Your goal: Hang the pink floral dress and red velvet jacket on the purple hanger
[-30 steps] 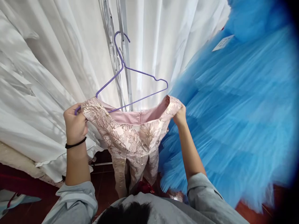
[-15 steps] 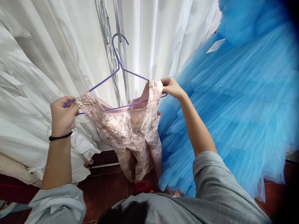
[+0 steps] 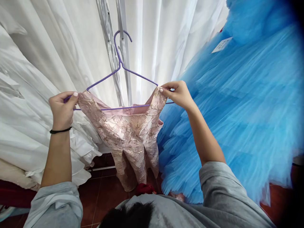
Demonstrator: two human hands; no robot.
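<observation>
A pink dress (image 3: 133, 126) with a gold floral pattern hangs from a purple hanger (image 3: 104, 77), its wide straps over both arms of the hanger. My left hand (image 3: 62, 106), wearing a black band at the wrist, is closed around the hanger's left end, thumb beside the left strap. On the other side, my right hand (image 3: 179, 93) pinches the top of the right strap between thumb and fingers. The hanger's right end is partly hidden behind that hand. The hook points up in front of a metal post (image 3: 123, 57); whether they touch I cannot tell.
White gowns (image 3: 28, 104) hang along the left and white drapery (image 3: 163, 38) lies behind. A large blue tulle gown (image 3: 232, 104) fills the right, with a white tag (image 3: 222, 44) on it. Below are dark red floor tiles (image 3: 106, 193) and a small red item (image 3: 145, 188).
The right strap has shifted outward along the hanger with my right hand, whose fingers now pinch its top edge. The dress front has turned flatter toward me. My left hand has risen slightly.
</observation>
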